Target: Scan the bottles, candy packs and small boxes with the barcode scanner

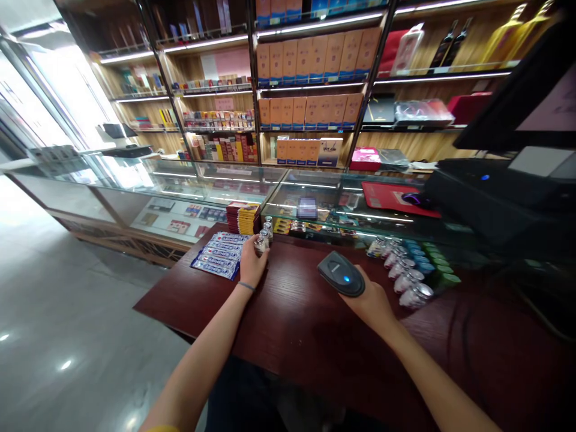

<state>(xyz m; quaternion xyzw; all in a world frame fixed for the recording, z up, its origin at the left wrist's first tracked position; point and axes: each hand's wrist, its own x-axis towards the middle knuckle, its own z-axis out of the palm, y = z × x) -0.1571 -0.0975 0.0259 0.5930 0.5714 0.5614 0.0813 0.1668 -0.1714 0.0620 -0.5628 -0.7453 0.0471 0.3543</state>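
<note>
My right hand [371, 300] is wrapped round the handle of a black barcode scanner [341, 273] with a lit blue light, held above the dark red-brown table. My left hand [252, 264] has its fingers closed around a small silver-lidded jar [261, 243] at the front of a short row along the table's back edge. Blue-and-white packets [218, 255] lie side by side just left of that hand. Behind them stand stacks of red and yellow packs [243, 217]. More silver-lidded jars [405, 279] line up on the right.
Beside the right-hand jars are rows of blue and green cylindrical containers [434, 262]. A glass display counter [207, 180] borders the table's back edge. A dark monitor [508, 90] looms at right, near a red mat [391, 197] with a mouse. Stocked shelves [315, 87] stand behind.
</note>
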